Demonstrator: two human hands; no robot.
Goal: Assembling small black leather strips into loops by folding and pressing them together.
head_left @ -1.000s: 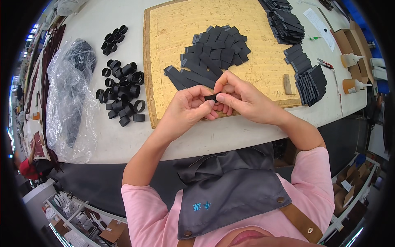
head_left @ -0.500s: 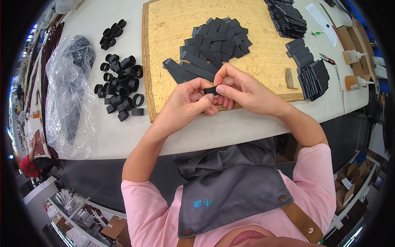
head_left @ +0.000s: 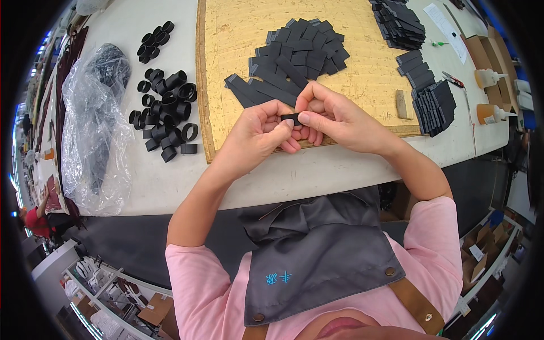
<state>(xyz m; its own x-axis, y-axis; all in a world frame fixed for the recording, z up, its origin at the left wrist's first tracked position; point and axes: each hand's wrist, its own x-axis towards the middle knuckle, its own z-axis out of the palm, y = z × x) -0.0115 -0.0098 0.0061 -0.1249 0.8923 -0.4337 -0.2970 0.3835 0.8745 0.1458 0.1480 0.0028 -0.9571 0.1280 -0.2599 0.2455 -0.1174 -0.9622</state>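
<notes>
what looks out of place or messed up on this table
Nothing looks spilled. A couple of black strips jut out askew at the lower left of the heap on the yellow board, while most others overlap closely.

Open lane on yellow board (head_left: 365, 56)
Strip pile (head_left: 303, 51) bars its left, strip stacks (head_left: 435, 107) its right, right hand (head_left: 337, 118) the front.

Matt black strips (head_left: 303, 54) – smooth; yellow board (head_left: 362, 62) – rough, scuffed; plastic bag (head_left: 93, 136), glossy, crinkled

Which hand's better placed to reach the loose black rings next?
Probably the left hand: the black rings lie on its side; the right hand is farther. Both pinch a small black strip.
</notes>
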